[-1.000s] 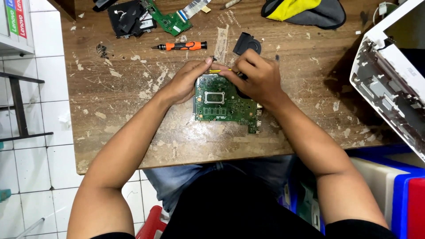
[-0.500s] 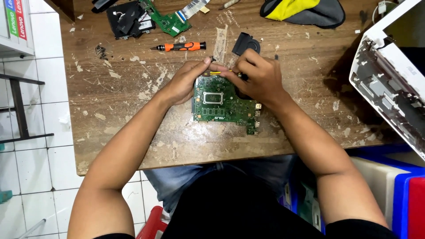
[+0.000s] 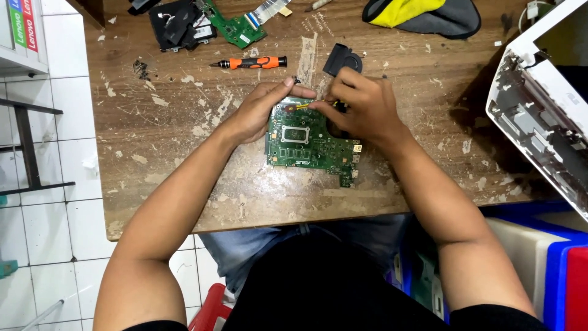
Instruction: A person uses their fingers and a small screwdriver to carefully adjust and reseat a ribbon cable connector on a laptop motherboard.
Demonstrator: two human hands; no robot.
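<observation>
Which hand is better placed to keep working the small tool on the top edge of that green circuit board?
Probably the right hand: it pinches the yellow-tipped tool at the green circuit board. The left hand steadies the board's upper left edge.

Your work surface is a worn wooden table [image 3: 184, 153], its top scratched and flecked with pale chipped patches. A green circuit board [image 3: 309, 144] lies flat on it, directly under your left hand [image 3: 257, 113] and right hand [image 3: 364, 107]. Just beyond your left hand lies an orange-handled screwdriver [image 3: 251, 62], and farther beyond it a black part [image 3: 177, 24] beside a smaller green board [image 3: 229, 24]. A yellow-and-grey cloth [image 3: 422, 13] lies beyond your right hand, and a white laptop shell [image 3: 539, 116] sits well to its right.
</observation>
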